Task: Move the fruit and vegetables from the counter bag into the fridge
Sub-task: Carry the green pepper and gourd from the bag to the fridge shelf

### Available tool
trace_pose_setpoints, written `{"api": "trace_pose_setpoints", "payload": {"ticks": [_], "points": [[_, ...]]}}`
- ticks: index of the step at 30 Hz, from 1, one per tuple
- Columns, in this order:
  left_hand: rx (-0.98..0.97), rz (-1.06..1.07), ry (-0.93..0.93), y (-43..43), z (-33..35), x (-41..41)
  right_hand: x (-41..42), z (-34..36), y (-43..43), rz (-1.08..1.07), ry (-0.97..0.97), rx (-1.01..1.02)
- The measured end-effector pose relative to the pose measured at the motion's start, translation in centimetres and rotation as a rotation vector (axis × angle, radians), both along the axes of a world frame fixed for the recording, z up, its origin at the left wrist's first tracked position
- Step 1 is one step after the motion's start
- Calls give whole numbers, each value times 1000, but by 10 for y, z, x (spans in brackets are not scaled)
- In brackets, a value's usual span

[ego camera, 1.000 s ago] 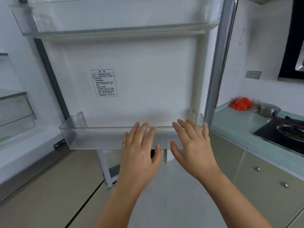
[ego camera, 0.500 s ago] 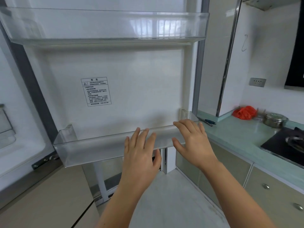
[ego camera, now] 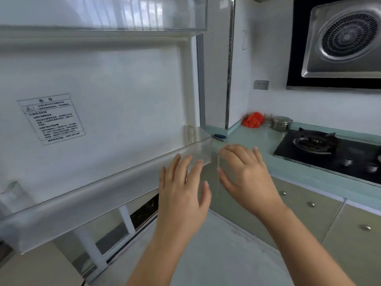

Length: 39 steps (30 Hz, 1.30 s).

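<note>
A: What are the hands doing?

B: Both are reaching forward, palms away, fingers spread and holding nothing. The left hand [ego camera: 181, 188] is pointing its fingers up, their tips lying over the front wall of the clear plastic door bin [ego camera: 99, 195] near its right end; I cannot tell whether they are pressing on it. The right hand [ego camera: 245, 174] is tilting leftward, with its fingertips at the bin's right corner and the thumb splaying out below.

A: And the arms?

B: Both bare forearms are rising from the bottom edge, converging toward the bin, the right one coming in at a steeper slant.

A: What is the bin sitting on?

B: It is hanging on the inner face of the open white fridge door [ego camera: 115, 96], which is carrying a printed warning label [ego camera: 52, 118] toward its left. A second clear shelf [ego camera: 127, 15] is running along the door's top.

A: Where is the produce bag?

B: A crumpled red-orange plastic bag [ego camera: 253, 120] is sitting at the far back corner of the pale green countertop [ego camera: 255, 139], against the wall, just beside a lidded steel pot [ego camera: 281, 123]. A dark blue-handled tool [ego camera: 220, 137] is lying near the counter's left edge, and a black gas hob [ego camera: 327, 151] is occupying its right side beneath a steel extractor hood [ego camera: 342, 40].
</note>
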<state>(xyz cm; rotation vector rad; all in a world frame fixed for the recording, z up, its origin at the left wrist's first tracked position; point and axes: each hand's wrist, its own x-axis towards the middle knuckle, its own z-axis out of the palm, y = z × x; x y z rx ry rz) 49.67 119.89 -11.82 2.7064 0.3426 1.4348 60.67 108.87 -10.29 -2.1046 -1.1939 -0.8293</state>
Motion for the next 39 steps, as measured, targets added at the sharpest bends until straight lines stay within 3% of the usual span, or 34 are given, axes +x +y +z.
{"api": "trace_pose_setpoints", "payload": {"ticks": [14, 20, 32, 39], "points": [[-44, -886, 53, -149, -28, 29, -101, -33, -196, -790, 132, -52], [-55, -1163, 123, -246, -45, 14, -156, -46, -279, -1064, 185, -22], [-42, -1508, 198, -494, -28, -5, -231, -35, -484, -1491, 105, 122], [-2, -1665, 230, -593, -29, -29, -270, -42, -565, -1661, 89, 143]]}}
